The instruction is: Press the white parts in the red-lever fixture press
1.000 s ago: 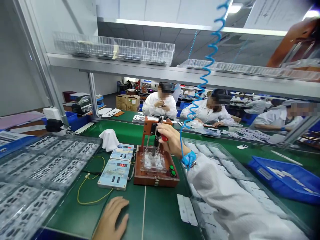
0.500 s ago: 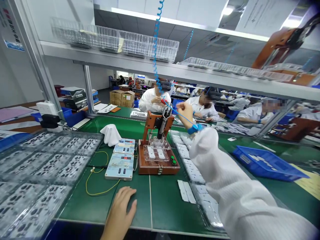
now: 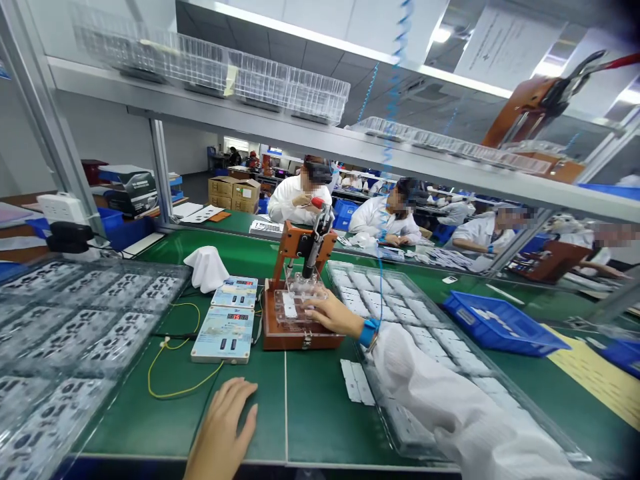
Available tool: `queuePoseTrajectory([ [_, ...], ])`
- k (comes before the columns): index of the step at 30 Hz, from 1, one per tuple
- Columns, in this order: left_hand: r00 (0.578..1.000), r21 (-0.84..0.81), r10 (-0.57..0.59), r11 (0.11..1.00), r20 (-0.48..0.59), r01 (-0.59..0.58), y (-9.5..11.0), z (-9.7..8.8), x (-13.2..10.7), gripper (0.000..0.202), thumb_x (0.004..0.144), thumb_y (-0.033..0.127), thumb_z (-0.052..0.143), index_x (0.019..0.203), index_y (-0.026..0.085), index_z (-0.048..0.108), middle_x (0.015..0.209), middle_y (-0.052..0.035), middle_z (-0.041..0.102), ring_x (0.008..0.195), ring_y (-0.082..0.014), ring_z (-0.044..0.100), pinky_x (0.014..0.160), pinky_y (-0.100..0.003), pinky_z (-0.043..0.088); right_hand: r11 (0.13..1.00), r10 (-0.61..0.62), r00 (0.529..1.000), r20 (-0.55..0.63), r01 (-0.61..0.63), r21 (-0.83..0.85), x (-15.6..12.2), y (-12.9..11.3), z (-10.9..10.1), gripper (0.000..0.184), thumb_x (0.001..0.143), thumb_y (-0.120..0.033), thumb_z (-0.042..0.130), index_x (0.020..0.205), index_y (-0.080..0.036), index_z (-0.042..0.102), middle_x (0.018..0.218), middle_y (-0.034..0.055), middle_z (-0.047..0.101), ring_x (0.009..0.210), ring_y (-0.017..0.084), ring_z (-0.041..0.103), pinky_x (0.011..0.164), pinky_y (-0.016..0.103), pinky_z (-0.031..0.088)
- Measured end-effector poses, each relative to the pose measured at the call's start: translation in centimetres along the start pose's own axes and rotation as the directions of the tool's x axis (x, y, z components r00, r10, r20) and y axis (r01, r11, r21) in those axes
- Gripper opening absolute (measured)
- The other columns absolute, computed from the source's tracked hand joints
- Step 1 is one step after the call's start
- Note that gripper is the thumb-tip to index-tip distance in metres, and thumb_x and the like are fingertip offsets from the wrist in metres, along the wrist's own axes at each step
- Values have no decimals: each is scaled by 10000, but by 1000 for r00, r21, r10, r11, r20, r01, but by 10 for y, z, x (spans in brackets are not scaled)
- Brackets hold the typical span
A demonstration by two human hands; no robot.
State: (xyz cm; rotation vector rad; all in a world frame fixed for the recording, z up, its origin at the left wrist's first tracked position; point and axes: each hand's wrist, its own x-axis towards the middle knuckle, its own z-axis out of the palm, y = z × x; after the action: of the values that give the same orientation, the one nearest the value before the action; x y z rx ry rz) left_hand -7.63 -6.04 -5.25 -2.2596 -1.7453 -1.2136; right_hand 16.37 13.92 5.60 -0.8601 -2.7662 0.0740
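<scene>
My left hand (image 3: 225, 420) lies on the green bench top near the front edge, fingers stretched out, holding nothing. My right hand (image 3: 333, 313), with a blue wrist band, reaches onto the clear seat of a brown toggle-clamp press (image 3: 305, 341). Its fingertips are drawn together over the right side of the seat and hide what is beneath them. A white flat plate (image 3: 289, 305) shows in the seat's left side. The press's red-tipped lever (image 3: 317, 202) stands raised. Two white plates (image 3: 357, 382) lie side by side on the bench, right of the press.
Left of the press sit two control boxes (image 3: 223, 337) with red digits. A clear tray (image 3: 390, 427) of white plates lies under my right forearm. Another tray (image 3: 107, 393) of patterned parts fills the left. A blue bin (image 3: 500, 333) stands right; people work opposite.
My right hand has come down from beside the raised lever to the press seat. The blue coiled cord has swung right in view. My left hand stays flat on the bench.
</scene>
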Motion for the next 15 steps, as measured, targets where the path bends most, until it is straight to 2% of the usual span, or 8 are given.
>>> queuePoseTrajectory([
  [5,999,28,42,999,-20,-42,-4,4,-1,257,893,307,458,994,208,672,990,-68,692,966,-211,644,783,-311,573,996,-85,996,-42,85,12,5,0,2,386,940,-389,424,1200,-128,540,1316,162,497,1246,267,407,1029,456,350],
  [7,998,48,55,997,-18,-54,-6,6,-2,267,897,320,453,992,209,677,993,-66,695,966,-211,645,780,-304,572,994,-109,994,-23,109,5,10,-6,4,362,953,-370,399,1186,-137,550,1301,153,520,1247,260,412,1023,446,351],
  [10,997,71,83,994,-10,-82,-9,8,-3,259,893,337,470,1006,221,672,1009,-52,696,969,-214,647,776,-303,573,989,-146,988,41,146,-12,17,-17,6,369,975,-329,345,1264,-172,513,1326,135,511,1262,239,411,995,410,373],
  [13,994,70,110,992,2,-109,-15,9,-4,255,890,353,481,1018,235,668,1022,-34,697,966,-212,652,778,-291,574,991,-125,989,77,128,-29,22,-23,7,368,987,-310,315,1278,-193,507,1289,119,549,1249,221,436,986,392,373],
  [15,992,66,127,990,14,-128,-22,10,-4,256,886,359,485,1021,243,669,1021,-26,699,947,-210,661,767,-279,577,993,-101,992,72,104,-48,24,-24,6,364,974,-350,364,1255,-177,517,1251,123,576,1264,229,419,1011,400,346],
])
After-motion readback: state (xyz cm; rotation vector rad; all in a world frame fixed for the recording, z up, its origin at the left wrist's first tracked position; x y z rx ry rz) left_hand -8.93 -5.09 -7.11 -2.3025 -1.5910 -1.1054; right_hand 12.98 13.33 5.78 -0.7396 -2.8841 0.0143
